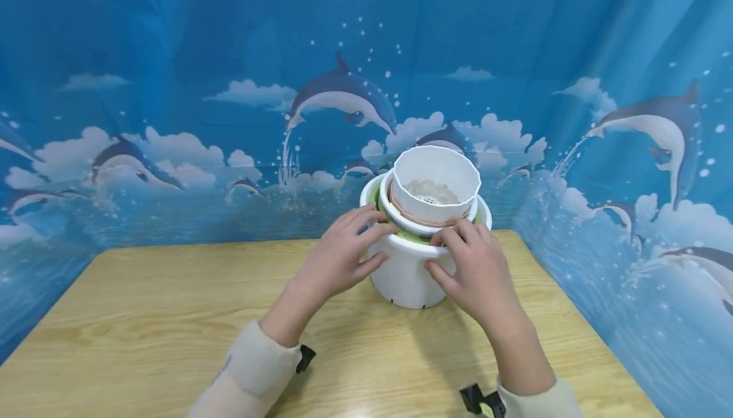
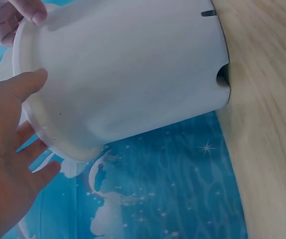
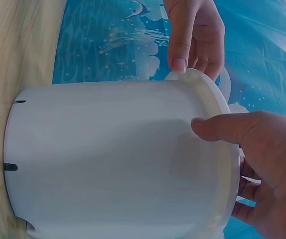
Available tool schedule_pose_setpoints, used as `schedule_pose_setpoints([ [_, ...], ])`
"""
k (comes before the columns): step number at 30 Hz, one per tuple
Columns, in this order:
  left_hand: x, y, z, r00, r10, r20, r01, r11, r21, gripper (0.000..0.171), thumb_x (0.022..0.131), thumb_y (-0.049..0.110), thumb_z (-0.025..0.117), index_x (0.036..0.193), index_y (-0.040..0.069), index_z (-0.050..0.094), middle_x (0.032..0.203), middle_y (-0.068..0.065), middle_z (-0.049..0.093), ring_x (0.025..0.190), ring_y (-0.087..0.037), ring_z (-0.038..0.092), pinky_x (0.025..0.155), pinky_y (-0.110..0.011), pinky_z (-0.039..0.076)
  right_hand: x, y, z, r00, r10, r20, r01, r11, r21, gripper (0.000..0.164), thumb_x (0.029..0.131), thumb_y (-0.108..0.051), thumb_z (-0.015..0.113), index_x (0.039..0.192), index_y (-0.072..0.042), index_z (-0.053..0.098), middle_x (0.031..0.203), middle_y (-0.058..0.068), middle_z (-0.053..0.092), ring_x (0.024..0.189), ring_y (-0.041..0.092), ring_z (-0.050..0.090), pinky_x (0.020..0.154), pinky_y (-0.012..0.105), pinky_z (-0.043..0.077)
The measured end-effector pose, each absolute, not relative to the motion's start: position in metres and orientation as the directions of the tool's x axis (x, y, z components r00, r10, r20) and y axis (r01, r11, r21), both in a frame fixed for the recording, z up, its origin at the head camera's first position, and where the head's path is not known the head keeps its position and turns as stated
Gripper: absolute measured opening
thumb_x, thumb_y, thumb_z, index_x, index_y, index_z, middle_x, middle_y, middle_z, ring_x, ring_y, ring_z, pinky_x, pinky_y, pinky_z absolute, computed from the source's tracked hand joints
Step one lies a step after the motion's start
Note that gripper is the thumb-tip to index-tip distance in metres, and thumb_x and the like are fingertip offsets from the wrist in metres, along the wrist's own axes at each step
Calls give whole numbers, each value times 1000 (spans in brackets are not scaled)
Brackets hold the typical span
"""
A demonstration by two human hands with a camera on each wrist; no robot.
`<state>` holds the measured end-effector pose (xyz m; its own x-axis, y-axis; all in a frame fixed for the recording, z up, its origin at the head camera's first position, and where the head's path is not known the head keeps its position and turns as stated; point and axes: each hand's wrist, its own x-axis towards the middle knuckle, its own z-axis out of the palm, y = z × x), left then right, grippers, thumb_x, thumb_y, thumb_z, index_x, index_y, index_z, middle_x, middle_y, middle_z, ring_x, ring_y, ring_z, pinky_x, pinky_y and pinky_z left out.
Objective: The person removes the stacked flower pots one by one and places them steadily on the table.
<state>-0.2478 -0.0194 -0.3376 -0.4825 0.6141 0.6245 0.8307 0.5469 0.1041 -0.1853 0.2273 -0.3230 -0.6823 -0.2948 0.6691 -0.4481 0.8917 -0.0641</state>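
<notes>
A large white flower pot [image 1: 406, 281] stands upright on the table with smaller pots nested in it. Inside its rim shows a green pot [image 1: 410, 237], then a white-rimmed one [image 1: 384, 196] and a brownish one [image 1: 431, 222]. Topmost is a white faceted pot [image 1: 438, 167], tilted, with greyish marks and small holes at its bottom. My left hand [image 1: 343, 251] holds the large pot's rim at the left, fingers over the edge and thumb [image 2: 32, 82] outside. At the front right, my right hand [image 1: 478, 264] grips the same rim, its thumb [image 3: 215, 127] against the outer wall.
The wooden table [image 1: 189, 316] extends far to the left of the pots. A blue curtain [image 1: 200, 36] printed with dolphins hangs behind and along the sides. Black wrist mounts [image 1: 481, 400] show at both cuffs. Notches [image 2: 222, 74] cut into the large pot's base edge.
</notes>
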Motion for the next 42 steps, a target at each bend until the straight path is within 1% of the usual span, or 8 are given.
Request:
schedule_pose_setpoints([
  [3,-250,-20,-341,-468,602,647,840,531,113,42,91,27,75,131,20,62,135,-2,58,138,-25,44,117,-42,32,-186,225,-323,-678,-294,674,-454,888,-69,34,75,-25,87,95,-16,62,98,3,58,88,29,51,76,46,43],
  [6,-249,-22,-346,-451,584,675,846,521,114,39,91,25,75,127,20,63,131,-2,58,137,-25,45,116,-40,35,-187,223,-324,-675,-294,677,-459,886,-72,33,74,-25,87,94,-17,61,95,2,56,86,28,49,74,44,42],
  [13,-245,-27,-350,-412,546,730,853,512,98,31,91,20,74,121,20,67,124,-1,59,132,-25,47,110,-39,42,-187,219,-324,-658,-301,690,-473,878,-68,32,73,-22,87,89,-18,59,90,0,52,81,25,46,70,40,38],
  [18,-241,-30,-352,-389,542,745,860,505,82,26,92,17,73,117,20,69,119,-1,59,126,-24,49,106,-37,46,-184,218,-324,-664,-305,683,-489,868,-88,33,72,-21,88,87,-19,58,87,-3,50,79,21,45,70,39,38],
  [27,-234,-40,-352,-339,529,778,863,505,32,27,88,13,77,112,20,69,110,-2,59,116,-24,52,98,-39,49,-180,214,-322,-661,-348,664,-538,837,-97,33,73,-24,86,88,-20,57,89,-5,49,82,19,45,73,39,40],
  [34,-225,-49,-352,-339,534,775,855,519,17,24,88,15,77,110,19,70,107,0,59,110,-21,54,95,-36,51,-175,208,-321,-655,-374,657,-571,814,-106,27,76,-25,82,87,-22,58,89,-7,50,79,17,43,72,36,39],
  [42,-212,-61,-350,-339,518,785,851,525,21,20,85,16,76,105,17,72,104,0,60,108,-22,55,96,-40,50,-167,198,-319,-642,-401,654,-608,785,-116,25,78,-26,81,88,-24,58,89,-9,49,79,14,43,71,34,39],
])
